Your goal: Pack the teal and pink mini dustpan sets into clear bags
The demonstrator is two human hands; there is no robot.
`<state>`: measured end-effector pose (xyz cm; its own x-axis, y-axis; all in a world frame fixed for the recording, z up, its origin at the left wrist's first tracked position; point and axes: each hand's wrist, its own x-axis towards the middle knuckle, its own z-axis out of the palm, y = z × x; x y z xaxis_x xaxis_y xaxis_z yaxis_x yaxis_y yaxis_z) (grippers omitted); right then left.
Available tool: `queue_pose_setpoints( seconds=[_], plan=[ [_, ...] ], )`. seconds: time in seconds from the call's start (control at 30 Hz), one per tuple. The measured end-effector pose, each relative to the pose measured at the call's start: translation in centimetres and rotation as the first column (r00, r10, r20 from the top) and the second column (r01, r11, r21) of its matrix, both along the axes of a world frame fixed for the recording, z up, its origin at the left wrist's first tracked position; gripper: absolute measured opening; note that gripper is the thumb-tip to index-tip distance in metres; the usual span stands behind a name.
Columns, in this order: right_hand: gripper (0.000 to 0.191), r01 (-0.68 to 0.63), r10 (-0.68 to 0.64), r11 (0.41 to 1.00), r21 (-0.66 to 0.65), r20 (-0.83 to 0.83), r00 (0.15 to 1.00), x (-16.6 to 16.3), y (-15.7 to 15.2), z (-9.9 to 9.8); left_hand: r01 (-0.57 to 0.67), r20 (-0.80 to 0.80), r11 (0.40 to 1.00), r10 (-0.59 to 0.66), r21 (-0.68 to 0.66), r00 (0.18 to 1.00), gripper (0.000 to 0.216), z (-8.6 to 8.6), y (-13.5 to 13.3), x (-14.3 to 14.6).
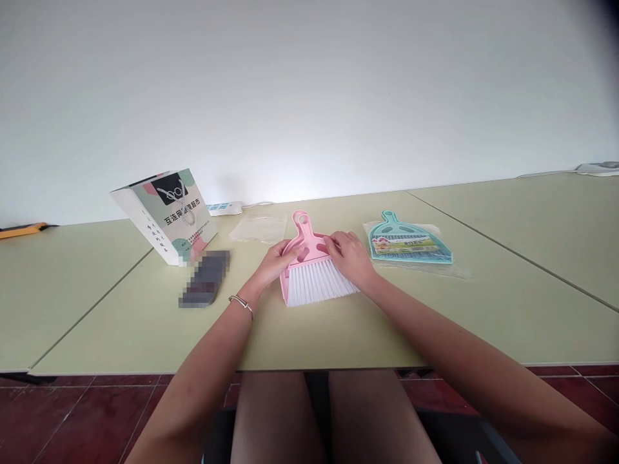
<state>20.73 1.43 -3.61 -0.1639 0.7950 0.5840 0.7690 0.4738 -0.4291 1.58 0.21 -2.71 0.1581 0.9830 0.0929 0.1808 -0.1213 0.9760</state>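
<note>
The pink dustpan set (313,255), with its brush laid on the pan, lies between both hands on the pale surface (329,335), touching each, so neither is nearer. Its long axis, from looped handle to white bristles (319,283), runs away from the person and leans a little left; the handle end is the far end. The left hand (276,263) is closed round its left edge, thumb on the upper face by 1 of the 2 slots; the right hand (351,258) grips its right side, thumb by the other slot, fingers partly hidden.

To the right of the pink dustpan set, just beyond the right hand, a teal dustpan set (411,232) sits in clear wrapping (445,269). Its colourful label (403,243) carries lettering too small to read. Behind and left of the pink dustpan set lies a clear plastic sheet (258,229). Farther left stands a paper bag (169,225), whose front shows "互连网" and "镜超市" with the cord handle crossing between; its smaller print is unclear.
</note>
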Motion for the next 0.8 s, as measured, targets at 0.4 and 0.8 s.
queue_pose_setpoints(
  seconds=[0.4, 0.8],
  plan=[
    [0.038, -0.153, 0.080, 0.959, -0.237, -0.291, 0.954, 0.7, 0.5, 0.4, -0.068, -0.052, 0.998, 0.068, -0.003, 0.996, 0.037, 0.5, -0.4, 0.2],
    [0.036, -0.509, 0.346, 0.695, -0.508, -0.384, 0.856, -0.6, -1.1, 0.7, 0.069, -0.215, 0.997, -0.063, 0.021, 0.975, 0.044, 0.9, -0.5, -0.4]
  ],
)
